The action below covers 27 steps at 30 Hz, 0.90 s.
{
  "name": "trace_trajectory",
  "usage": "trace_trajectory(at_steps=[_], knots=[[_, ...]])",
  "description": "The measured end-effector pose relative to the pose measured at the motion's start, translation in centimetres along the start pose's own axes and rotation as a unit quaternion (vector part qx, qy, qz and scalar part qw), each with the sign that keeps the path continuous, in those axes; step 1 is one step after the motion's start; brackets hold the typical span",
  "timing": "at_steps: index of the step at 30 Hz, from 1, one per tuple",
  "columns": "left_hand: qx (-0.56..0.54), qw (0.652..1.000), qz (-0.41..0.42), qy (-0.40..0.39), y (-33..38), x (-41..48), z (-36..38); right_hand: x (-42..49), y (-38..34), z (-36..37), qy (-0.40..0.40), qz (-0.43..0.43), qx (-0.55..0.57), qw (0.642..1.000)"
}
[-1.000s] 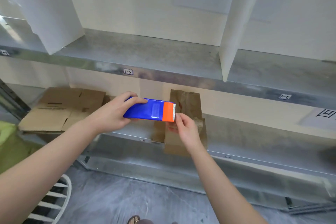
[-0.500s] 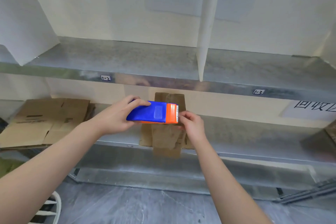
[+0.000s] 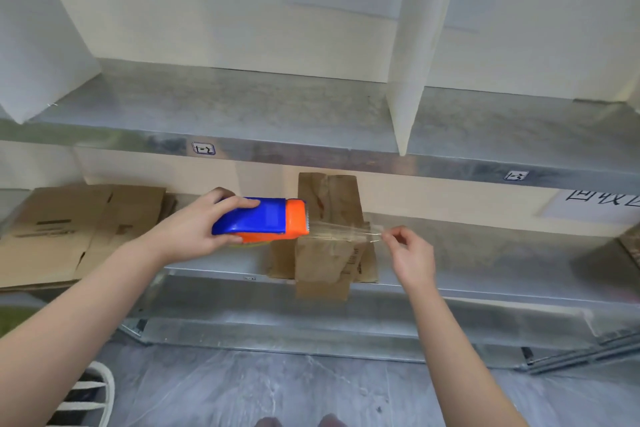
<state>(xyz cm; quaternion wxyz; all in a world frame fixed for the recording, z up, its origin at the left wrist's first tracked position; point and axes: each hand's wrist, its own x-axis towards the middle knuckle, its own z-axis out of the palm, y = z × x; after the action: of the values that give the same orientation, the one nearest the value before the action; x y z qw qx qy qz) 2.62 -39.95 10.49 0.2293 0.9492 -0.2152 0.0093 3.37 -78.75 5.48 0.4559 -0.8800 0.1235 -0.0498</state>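
Observation:
My left hand (image 3: 194, 229) grips a blue and orange tape dispenser (image 3: 263, 220) in front of the lower metal shelf. A strip of clear tape (image 3: 343, 230) runs from the dispenser's orange toothed end to the right. My right hand (image 3: 410, 255) pinches the free end of that strip between thumb and fingertips. The tape hangs in the air in front of a folded brown cardboard piece (image 3: 329, 253) that lies on the lower shelf (image 3: 485, 263) and juts over its front edge.
Flattened cardboard boxes (image 3: 69, 229) lie at the left of the lower shelf. The upper metal shelf (image 3: 242, 114) has white dividers (image 3: 408, 80). A white slatted object (image 3: 86, 399) stands on the grey floor at bottom left. A paper label (image 3: 595, 208) hangs at right.
My right hand has moved away to the right from the dispenser's orange end, drawing out a strip of clear tape. The left hand keeps holding the dispenser.

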Motion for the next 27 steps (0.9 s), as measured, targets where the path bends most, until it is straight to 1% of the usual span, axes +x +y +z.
trace_trajectory(at_steps=[6, 11, 16, 20, 23, 25, 27], knots=[[-0.006, 0.999, -0.024, -0.031, -0.8, -0.2, 0.1, 0.6, 0.4, 0.6, -0.039, 0.012, -0.018, 0.999], [-0.003, 0.998, -0.062, -0.027, -2.6, -1.9, -0.9, 1.9, 1.8, -0.9, -0.025, 0.043, -0.008, 0.999], [0.002, 0.996, -0.082, -0.032, -3.7, -2.3, -0.3, 2.9, 1.7, -0.3, -0.062, 0.058, -0.006, 0.996], [0.016, 0.995, -0.09, -0.041, -3.6, -2.2, 0.9, 3.2, 2.0, 1.2, -0.096, 0.061, -0.032, 0.993], [0.046, 0.992, -0.099, -0.055, -3.1, -1.7, 2.2, 2.8, 1.5, 2.5, -0.109, 0.091, 0.02, 0.99], [0.062, 0.991, -0.099, -0.062, -2.9, -1.4, 2.8, 2.4, 1.1, 3.2, -0.101, 0.126, 0.074, 0.984], [0.077, 0.99, -0.098, -0.064, -2.5, -1.1, 3.2, 1.9, 1.0, 3.6, -0.088, 0.143, 0.115, 0.979]])
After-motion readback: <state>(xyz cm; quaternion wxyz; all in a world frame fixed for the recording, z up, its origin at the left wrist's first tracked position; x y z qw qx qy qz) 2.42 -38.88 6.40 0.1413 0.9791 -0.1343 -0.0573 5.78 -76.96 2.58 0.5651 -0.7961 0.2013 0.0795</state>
